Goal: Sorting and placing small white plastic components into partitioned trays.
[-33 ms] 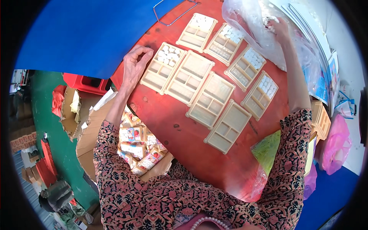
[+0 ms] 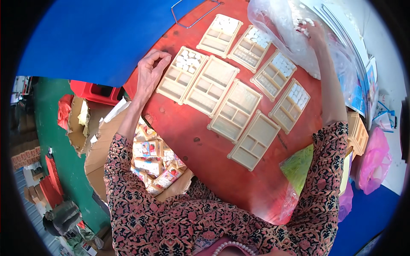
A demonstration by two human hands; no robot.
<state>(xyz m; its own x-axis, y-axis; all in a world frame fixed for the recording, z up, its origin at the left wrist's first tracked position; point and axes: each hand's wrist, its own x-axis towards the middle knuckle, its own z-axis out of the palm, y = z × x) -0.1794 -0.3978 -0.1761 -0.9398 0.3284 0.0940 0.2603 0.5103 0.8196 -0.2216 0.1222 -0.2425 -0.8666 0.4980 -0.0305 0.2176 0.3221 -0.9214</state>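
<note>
My left hand (image 2: 150, 70) rests on the red table at the far left tray's edge. Its thumb and fingers are curled together, and whatever lies between them is hidden. This cream plastic tray (image 2: 173, 90) has several compartments, with loose white pieces (image 2: 188, 60) in its top one. My right hand (image 2: 315, 35) reaches into a clear plastic bag (image 2: 279, 19) at the upper right. Its fingers bend closed around small white pieces (image 2: 304, 21); the fingertips are partly hidden. In the near row, an unfilled tray (image 2: 212, 86) stands beside the left one. Across the back, another tray (image 2: 282, 65) holds white pieces.
Loose printed packs (image 2: 149, 164) lie in a cardboard box (image 2: 100, 147) below the table's left edge. A green and clear plastic bag (image 2: 297, 170) lies near my right sleeve. Stacked cream trays (image 2: 355, 134) and a pink bag (image 2: 376, 160) are at the right. A wire handle (image 2: 192, 25) lies at the back.
My right hand has shifted slightly to the right and down within the bag, showing more white pieces by its fingers. My left hand and the trays stay where they were.
</note>
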